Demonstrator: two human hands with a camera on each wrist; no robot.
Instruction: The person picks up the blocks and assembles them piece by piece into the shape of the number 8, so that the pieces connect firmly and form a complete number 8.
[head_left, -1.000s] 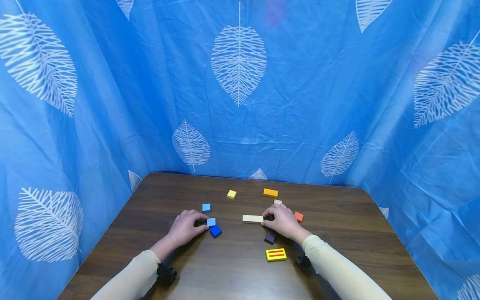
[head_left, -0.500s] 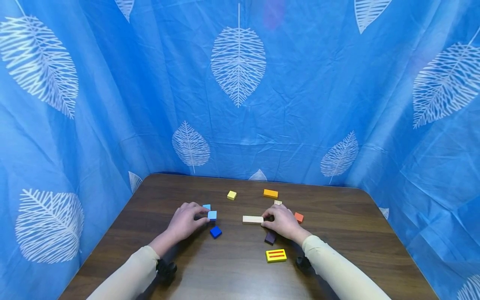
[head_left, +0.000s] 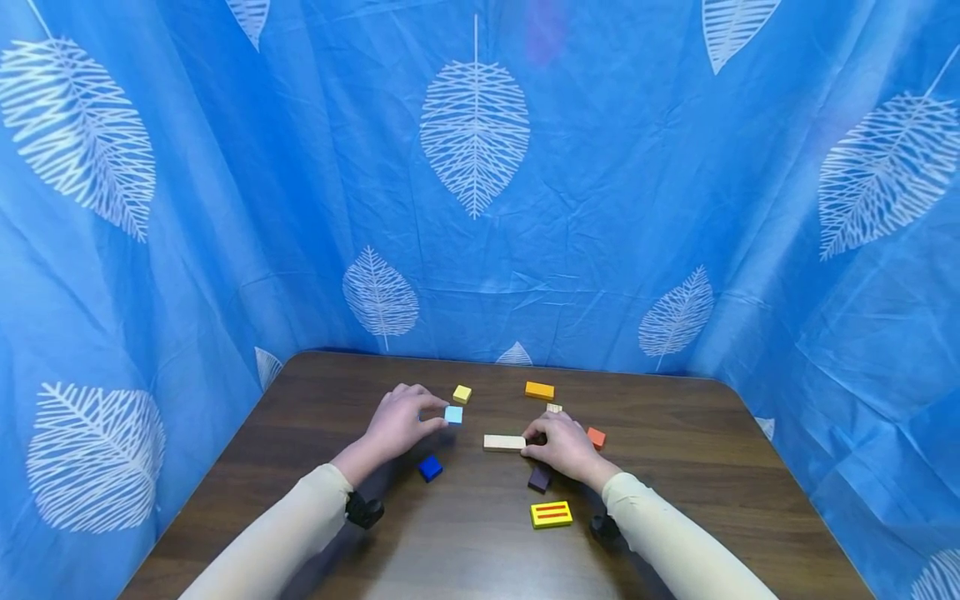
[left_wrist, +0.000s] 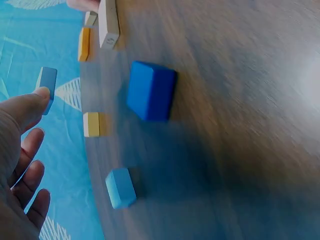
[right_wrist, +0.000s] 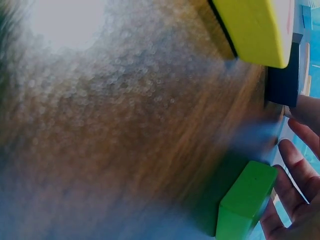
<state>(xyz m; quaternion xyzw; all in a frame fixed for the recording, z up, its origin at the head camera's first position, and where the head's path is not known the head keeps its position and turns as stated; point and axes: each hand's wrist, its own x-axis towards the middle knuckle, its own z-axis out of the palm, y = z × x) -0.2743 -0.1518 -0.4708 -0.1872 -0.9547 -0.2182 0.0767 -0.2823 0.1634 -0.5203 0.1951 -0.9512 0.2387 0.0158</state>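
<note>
Light blue block (head_left: 453,414) has come rightward since the earlier frame, carried by the left hand (head_left: 397,421); now near the pale yellow block (head_left: 462,395), seemingly off the table (head_left: 480,554). Left thumb and forefinger pinch it, other fingers loosely spread. Right hand (head_left: 564,443) pinches one end of the cream block (head_left: 504,443). I'd keep both grips light, the light blue block level, the cream block steady.

Count:
- light blue: two, the other light blue block (left_wrist: 120,187) on the table
- cream: one
- pale yellow: one
- dark blue block (head_left: 431,468): one
- orange block (head_left: 539,390): one
- small pale block (head_left: 554,408): one
- red block (head_left: 596,438): one
- blackish block (head_left: 538,479): one
- striped block (head_left: 551,514): one
- green block (right_wrist: 247,202): one
</note>
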